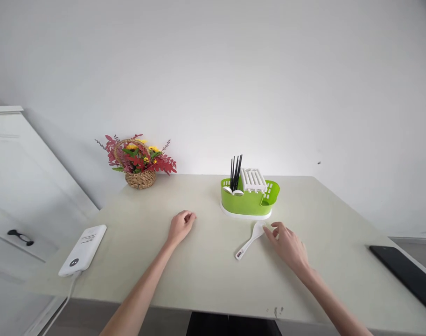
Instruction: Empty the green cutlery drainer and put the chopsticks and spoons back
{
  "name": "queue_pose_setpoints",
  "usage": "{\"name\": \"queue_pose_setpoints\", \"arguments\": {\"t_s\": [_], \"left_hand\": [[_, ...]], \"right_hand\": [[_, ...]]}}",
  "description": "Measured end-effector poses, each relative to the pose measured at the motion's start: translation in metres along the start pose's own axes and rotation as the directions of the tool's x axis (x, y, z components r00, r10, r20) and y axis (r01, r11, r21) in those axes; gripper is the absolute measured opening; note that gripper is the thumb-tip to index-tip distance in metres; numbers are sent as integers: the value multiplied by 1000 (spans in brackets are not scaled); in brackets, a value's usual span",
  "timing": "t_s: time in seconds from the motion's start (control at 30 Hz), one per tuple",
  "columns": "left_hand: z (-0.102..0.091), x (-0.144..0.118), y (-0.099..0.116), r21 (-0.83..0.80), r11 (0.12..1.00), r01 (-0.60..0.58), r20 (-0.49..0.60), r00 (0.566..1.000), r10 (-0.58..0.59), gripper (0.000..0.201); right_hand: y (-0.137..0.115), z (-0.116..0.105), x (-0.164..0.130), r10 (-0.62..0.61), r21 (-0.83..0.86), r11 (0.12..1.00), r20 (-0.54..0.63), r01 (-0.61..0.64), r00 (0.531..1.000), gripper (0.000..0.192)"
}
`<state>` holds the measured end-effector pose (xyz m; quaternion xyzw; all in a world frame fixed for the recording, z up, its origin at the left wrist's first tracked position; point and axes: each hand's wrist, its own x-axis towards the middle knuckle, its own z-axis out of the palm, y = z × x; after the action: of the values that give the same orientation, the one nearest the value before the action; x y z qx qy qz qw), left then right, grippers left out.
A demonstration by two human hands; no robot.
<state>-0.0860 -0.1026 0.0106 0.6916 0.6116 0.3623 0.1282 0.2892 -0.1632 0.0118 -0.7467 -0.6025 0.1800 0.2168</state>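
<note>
A white spoon [249, 241] with a small printed label at its handle end lies slantwise on the table. My right hand [286, 245] is at the broad end of the spoon, thumb and index finger apart, a fingertip at its edge; contact is hard to make out. Loosely curled, my left hand [182, 226] rests on the table with nothing visible in it. Behind the spoon stands a green cutlery basket [247, 204] on a white base. Black chopsticks [235, 172] stand upright in it, beside two white rounded spoon ends [237, 192] and a white slotted rack [254, 179].
At the back left is a wicker basket [141, 179] of artificial flowers. A white power bank [83, 249] with a cable lies at the left edge, near a white cabinet [31, 186]. A black phone [405, 273] lies at the right edge. A wall [213, 93] rises behind the table.
</note>
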Motion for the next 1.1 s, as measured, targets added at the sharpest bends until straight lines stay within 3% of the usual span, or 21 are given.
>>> {"name": "queue_pose_setpoints", "arguments": {"t_s": [0.23, 0.37, 0.43, 0.53, 0.67, 0.73, 0.8, 0.9, 0.97, 1.03, 1.1], "left_hand": [[5, -29, 28, 57, 998, -6, 34, 999, 4, 40], [14, -51, 62, -76, 996, 51, 159, 987, -38, 41], [16, -60, 85, -162, 983, 92, 303, 952, -39, 45], [12, -68, 122, -224, 967, 123, 501, 866, 6, 50], [-6, -70, 163, -272, 960, 71, 560, 822, 98, 46], [-18, -68, 176, -300, 952, 54, 545, 829, 125, 46], [-31, -64, 182, -324, 943, 80, 510, 854, 103, 44], [-54, -48, 188, -383, 918, 101, 367, 929, 50, 43], [-69, -31, 194, -463, 885, 40, 191, 980, 56, 39], [-82, -11, 202, -542, 838, -56, 0, 998, 67, 35], [-90, 12, 208, -573, 807, -143, -146, 987, 71, 38]], "right_hand": [[-34, 28, 8, -44, 121, 992, 27, 41, 999, 28], [-53, 43, 0, -157, 289, 948, 60, 134, 986, 28], [-60, 45, -8, -231, 397, 899, 69, 186, 971, 33], [-69, 37, -23, -326, 534, 809, 58, 246, 944, 44], [-76, 7, -44, -434, 743, 623, 67, 246, 898, 47], [-74, -9, -50, -481, 819, 527, 67, 228, 874, 44], [-67, -20, -53, -481, 831, 507, 52, 229, 875, 43], [-42, -19, -49, -408, 761, 597, 15, 254, 913, 42], [-19, -9, -44, -348, 696, 670, -11, 258, 937, 41], [4, 2, -39, -276, 642, 732, -26, 228, 961, 41], [20, 11, -37, -190, 596, 783, -42, 178, 981, 42]]}}
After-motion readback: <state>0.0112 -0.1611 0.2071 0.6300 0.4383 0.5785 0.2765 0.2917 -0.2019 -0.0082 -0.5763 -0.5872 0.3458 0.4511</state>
